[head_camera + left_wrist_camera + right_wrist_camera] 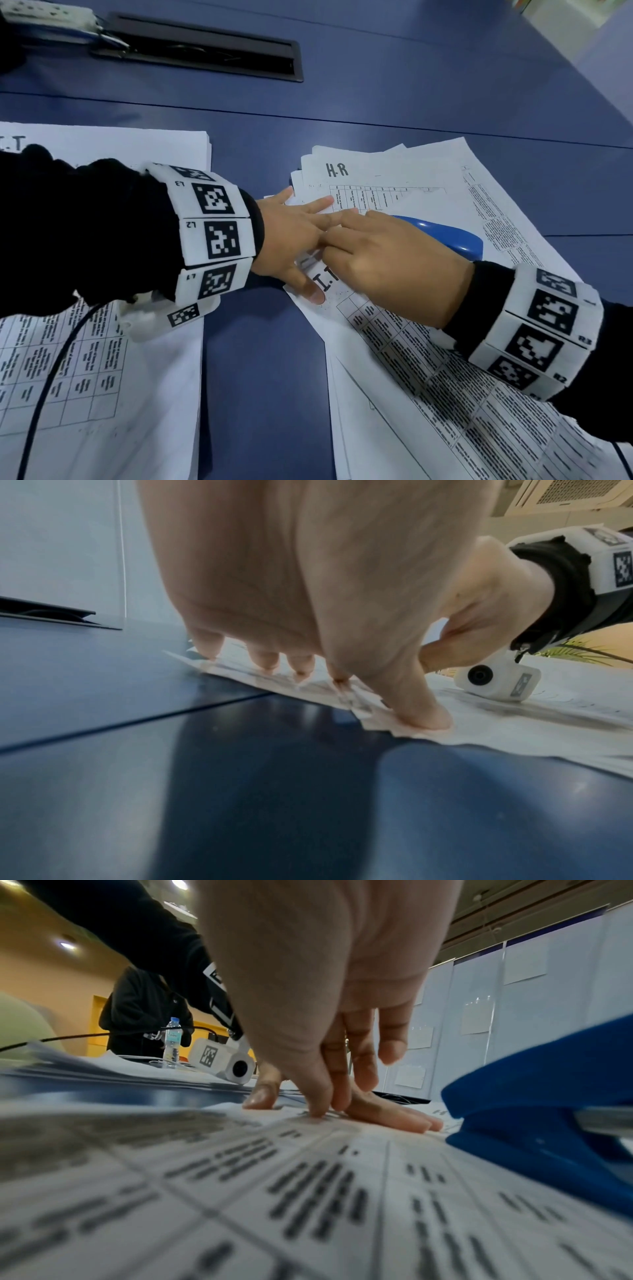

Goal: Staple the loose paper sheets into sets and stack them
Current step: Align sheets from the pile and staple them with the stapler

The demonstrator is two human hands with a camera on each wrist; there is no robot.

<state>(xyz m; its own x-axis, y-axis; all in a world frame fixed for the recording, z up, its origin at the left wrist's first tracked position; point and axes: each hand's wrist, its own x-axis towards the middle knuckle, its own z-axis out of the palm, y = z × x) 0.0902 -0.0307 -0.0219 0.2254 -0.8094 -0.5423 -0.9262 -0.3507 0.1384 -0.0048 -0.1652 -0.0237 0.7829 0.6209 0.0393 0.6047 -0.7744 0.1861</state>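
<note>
A loose pile of printed sheets (428, 394) lies on the right of the blue table; its top sheet is marked "I.T", and a sheet marked "H-R" (342, 171) shows beyond it. My left hand (301, 246) lies flat on the pile's top-left corner, fingers straight and thumb pressing beside the "I.T". My right hand (387, 267) reaches over those fingers, and its thumb and fingertips (318, 1110) touch the same corner. A blue stapler (452, 236) rests on the pile just behind my right hand, with neither hand holding it. Another stack of "I.T" sheets (137, 359) sits under my left forearm.
A black cable hatch (205, 48) is set in the blue table (267, 394) at the back, with a power strip (51, 17) at the far left. A black cable (51, 377) crosses the left stack. A water bottle (173, 1039) and a person in black (143, 1010) are beyond the table.
</note>
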